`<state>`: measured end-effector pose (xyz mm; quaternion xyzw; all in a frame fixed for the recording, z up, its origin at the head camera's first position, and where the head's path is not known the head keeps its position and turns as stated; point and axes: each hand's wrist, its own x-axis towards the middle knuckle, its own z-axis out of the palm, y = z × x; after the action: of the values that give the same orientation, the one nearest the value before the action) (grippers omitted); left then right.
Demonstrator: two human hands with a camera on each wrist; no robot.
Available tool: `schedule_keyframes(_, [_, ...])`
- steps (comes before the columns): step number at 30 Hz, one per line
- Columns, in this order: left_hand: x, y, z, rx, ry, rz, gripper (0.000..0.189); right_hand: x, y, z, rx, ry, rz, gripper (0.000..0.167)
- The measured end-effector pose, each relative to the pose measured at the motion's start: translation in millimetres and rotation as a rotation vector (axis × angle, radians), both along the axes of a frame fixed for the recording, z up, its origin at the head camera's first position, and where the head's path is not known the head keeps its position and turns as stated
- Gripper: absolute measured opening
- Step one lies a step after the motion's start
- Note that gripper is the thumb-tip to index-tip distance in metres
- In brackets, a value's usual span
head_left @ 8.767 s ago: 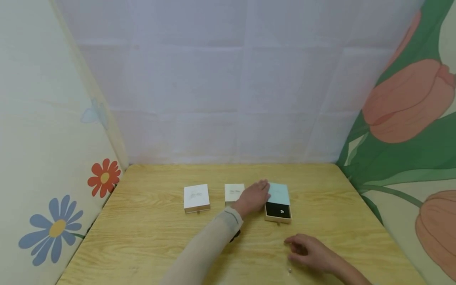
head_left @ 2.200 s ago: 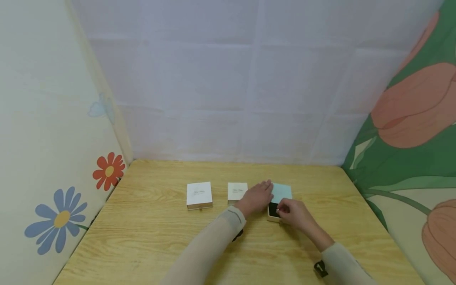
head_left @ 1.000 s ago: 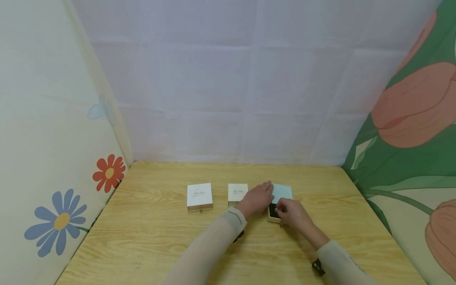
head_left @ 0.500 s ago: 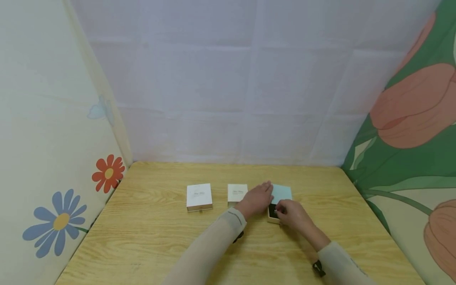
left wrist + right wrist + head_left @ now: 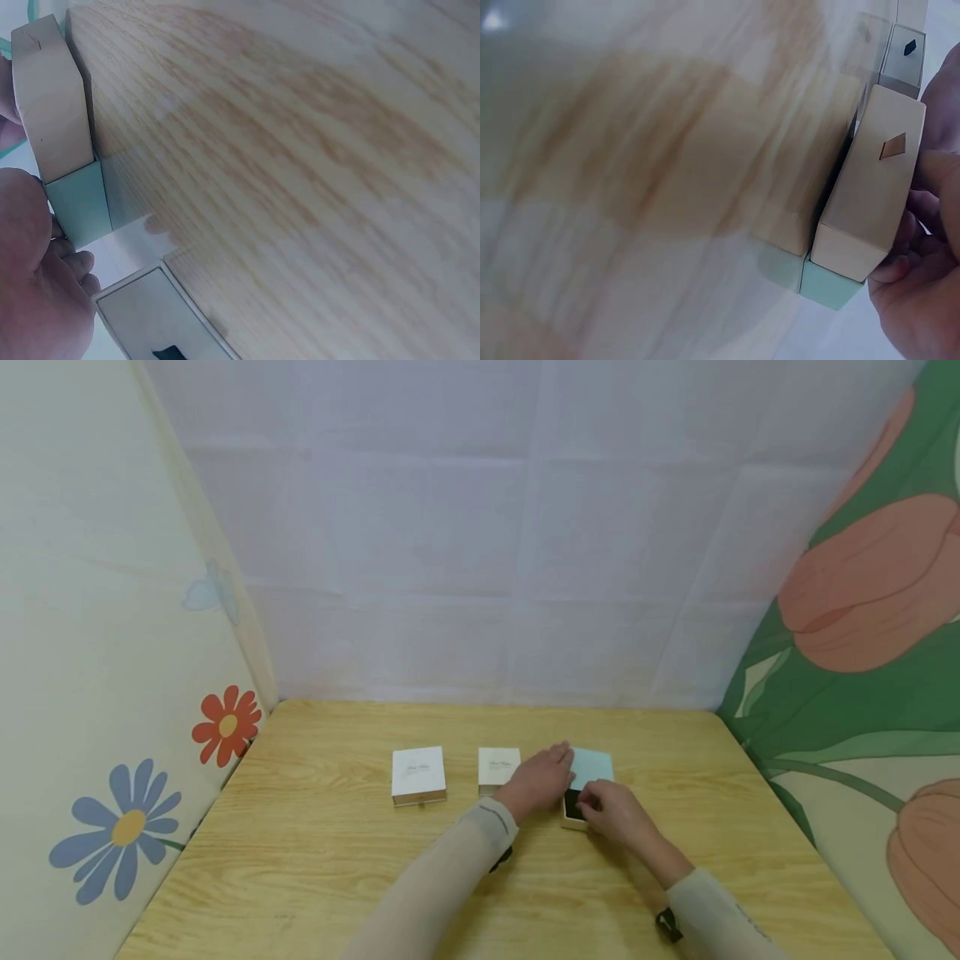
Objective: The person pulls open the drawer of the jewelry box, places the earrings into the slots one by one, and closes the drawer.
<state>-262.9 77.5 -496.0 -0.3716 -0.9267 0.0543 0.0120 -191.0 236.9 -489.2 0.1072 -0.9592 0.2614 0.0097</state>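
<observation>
A small jewellery box with a light blue sleeve stands right of centre in the head view, its drawer pulled out toward the person. The drawer holds a black insert. My left hand lies along the sleeve's left side, fingers extended and touching it; in the left wrist view its fingertips are at the far end of the sleeve. My right hand is over the drawer's right part, thumb and forefinger pinched at the insert on a tiny shiny piece of jewellery, now mostly hidden by the fingers.
A cream box stands just left of the blue one, partly behind my left hand. Farther left is a white box; both look closed. All stand on a wood-grain table with a white cloth behind.
Earlier my right hand was by a tiny piece on the table, and a shiny piece showed in the drawer. Since then it has come to the insert, pinching. My left hand has stayed at the box.
</observation>
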Motion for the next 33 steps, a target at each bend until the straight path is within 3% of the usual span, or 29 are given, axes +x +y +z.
schedule_keyframes(6, [-0.9,-0.2,-3.6,-0.004,-0.02,0.013,0.056,2.4,-4.0,1.6,0.025,-0.014,-0.011,0.006])
schedule_keyframes(19, [-2.2,0.5,-6.4,-0.017,0.008,-0.009,0.056,2.5,-4.7,0.3,0.065,0.015,0.016,0.009])
schedule_keyframes(33, [-0.4,0.6,0.2,-0.032,0.012,-0.01,0.056,0.8,-5.5,0.3,0.11,0.018,-0.011,0.007])
